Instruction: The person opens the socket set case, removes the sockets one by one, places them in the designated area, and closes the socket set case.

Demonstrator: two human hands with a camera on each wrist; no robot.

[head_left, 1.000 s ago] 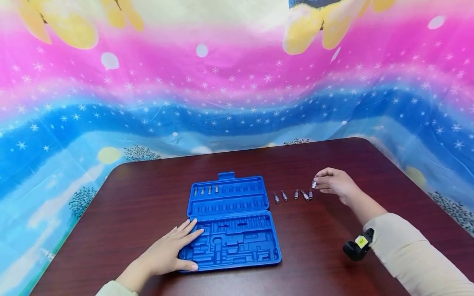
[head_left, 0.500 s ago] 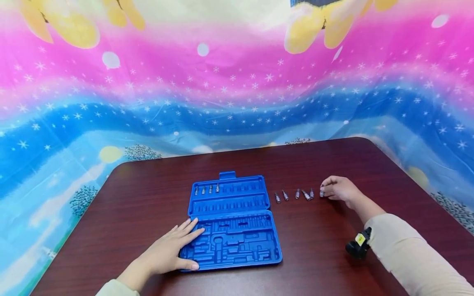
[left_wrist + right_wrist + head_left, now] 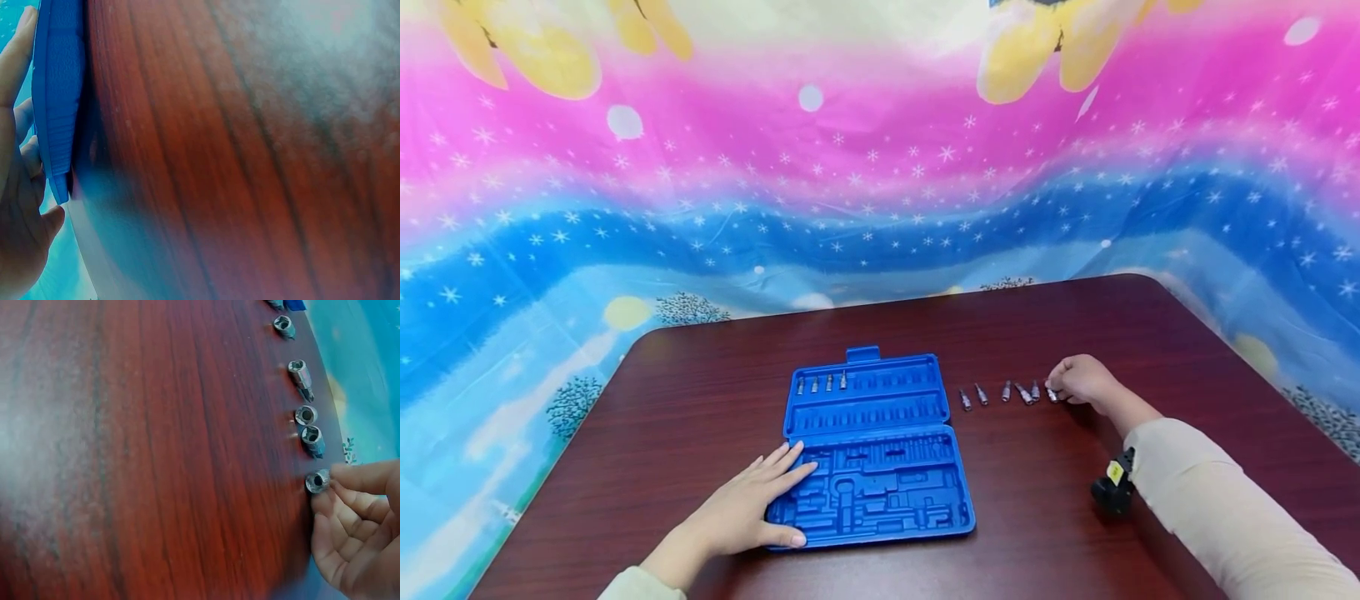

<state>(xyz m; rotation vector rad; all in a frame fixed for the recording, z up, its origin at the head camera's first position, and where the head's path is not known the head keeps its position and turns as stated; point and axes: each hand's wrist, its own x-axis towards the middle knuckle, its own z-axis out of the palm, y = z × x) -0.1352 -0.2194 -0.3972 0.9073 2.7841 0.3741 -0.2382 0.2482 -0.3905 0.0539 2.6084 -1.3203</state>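
My left hand (image 3: 745, 504) lies with spread fingers on the left edge of an unfolded blue plastic tool case (image 3: 967, 492). The left wrist view has that hand (image 3: 22, 206) beside the case's side wall (image 3: 59, 87). To the right of the case, my right hand (image 3: 1084, 382) pinches a small silver bit socket (image 3: 1052, 396) at the table surface. Its hollow end faces the camera in the right wrist view, the bit socket (image 3: 317, 481) being at my fingertips. Further bit sockets lie in a loose row to its left, including a bit socket (image 3: 1006, 392) near the middle.
Several bit sockets (image 3: 829, 382) sit upright in the upper left slots of the case. The dark red wooden table (image 3: 1022, 500) has rounded far corners. A patterned cloth (image 3: 880, 183) hangs behind it. A small black device (image 3: 1114, 483) is strapped at my right sleeve.
My right hand has lowered the bit socket from above the row's right end to the table beside the other bit sockets. My left hand stays on the case.
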